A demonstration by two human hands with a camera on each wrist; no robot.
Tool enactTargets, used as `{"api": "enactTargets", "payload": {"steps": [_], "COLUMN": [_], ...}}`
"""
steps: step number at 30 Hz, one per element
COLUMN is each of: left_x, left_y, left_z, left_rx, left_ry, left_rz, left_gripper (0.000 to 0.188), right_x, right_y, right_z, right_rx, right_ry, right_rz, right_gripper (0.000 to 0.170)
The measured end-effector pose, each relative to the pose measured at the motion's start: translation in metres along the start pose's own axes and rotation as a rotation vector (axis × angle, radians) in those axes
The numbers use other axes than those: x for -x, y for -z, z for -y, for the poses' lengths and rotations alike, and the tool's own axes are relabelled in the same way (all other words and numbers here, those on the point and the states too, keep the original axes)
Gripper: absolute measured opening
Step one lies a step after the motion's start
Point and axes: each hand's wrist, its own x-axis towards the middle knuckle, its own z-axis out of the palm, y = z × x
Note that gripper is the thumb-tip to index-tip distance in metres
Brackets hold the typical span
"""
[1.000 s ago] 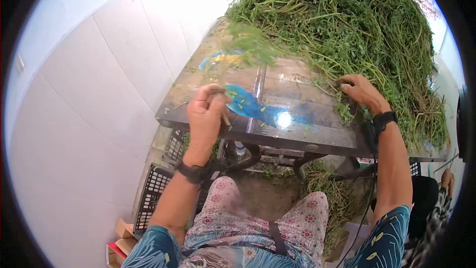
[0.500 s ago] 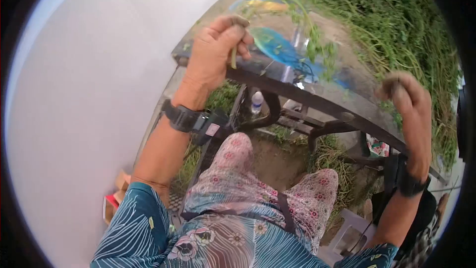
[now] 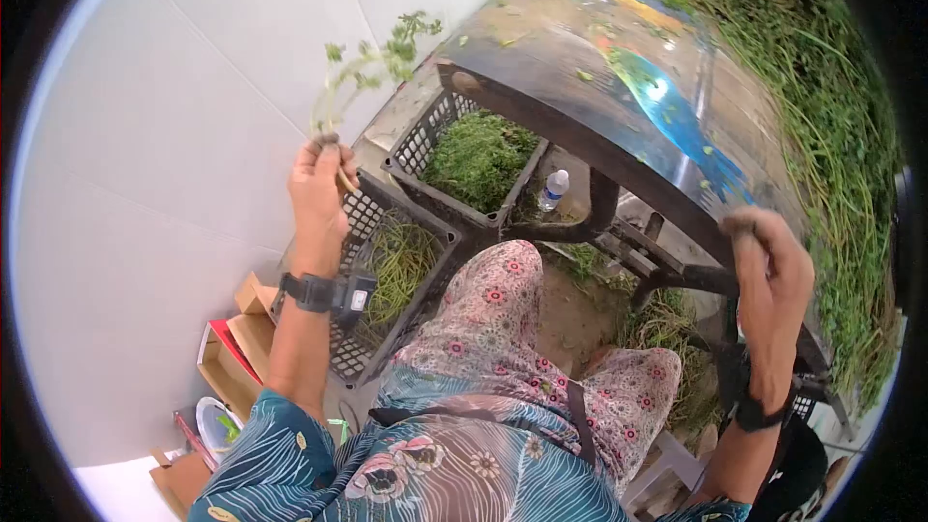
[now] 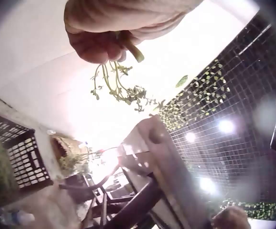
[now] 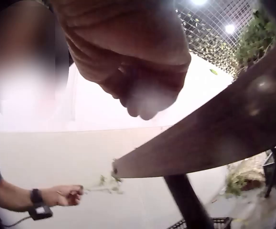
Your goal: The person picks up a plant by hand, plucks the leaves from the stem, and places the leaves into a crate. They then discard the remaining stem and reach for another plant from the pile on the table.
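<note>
In the head view my left hand pinches a sprig of green stems above a black crate of stems at the left; the leafy end points up and right. The left wrist view shows the cut stem end sticking out of that hand's fingers. My right hand, slightly blurred, is raised by the table's front edge, its fingers bent. In the right wrist view its fingers curl toward the palm, with nothing visible in them. A large heap of greens lies on the table.
Another black crate holds leafy greens under the table's left corner. A plastic bottle stands beside it. Cardboard boxes sit at the lower left against the white wall. Loose stems cover the floor below the table.
My left hand has moved left and down from the table's edge to above the crate, carrying the sprig. My right hand has left the heap of greens. The view has swung left and down.
</note>
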Motion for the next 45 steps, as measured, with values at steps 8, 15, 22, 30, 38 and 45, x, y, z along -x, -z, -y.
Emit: {"api": "enactTargets", "payload": {"steps": [8, 15, 22, 30, 38, 45], "left_x": [0.064, 0.099, 0.013, -0.067, -0.094, -0.103], "left_y": [-0.013, -0.052, -0.014, -0.025, -0.050, -0.041], "left_z": [0.042, 0.074, 0.145, 0.315, 0.394, 0.406], "left_rx": [-0.194, -0.570, -0.092, 0.159, -0.165, -0.130], "left_ry": [0.348, 0.050, 0.814, 1.030, 1.078, 1.276], "left_rz": [0.124, 0.928, 0.713, 0.014, -0.092, -0.139], "left_gripper": [0.016, 0.022, 0.024, 0.032, 0.051, 0.041], "right_x": [0.006, 0.019, 0.006, 0.042, 0.054, 0.064], "right_y": [-0.161, -0.270, -0.224, -0.196, -0.167, -0.175], "right_z": [-0.004, -0.037, -0.080, -0.093, -0.115, -0.103], "right_rx": [-0.673, -1.259, -1.089, -0.982, 0.213, -0.896], "right_ry": [-0.314, -1.035, -1.086, -1.393, -0.179, -1.322], "right_rz": [0.905, 0.752, 0.456, 0.336, 0.863, 0.339], "right_gripper": [0.039, 0.039, 0.025, 0.021, 0.032, 0.029]}}
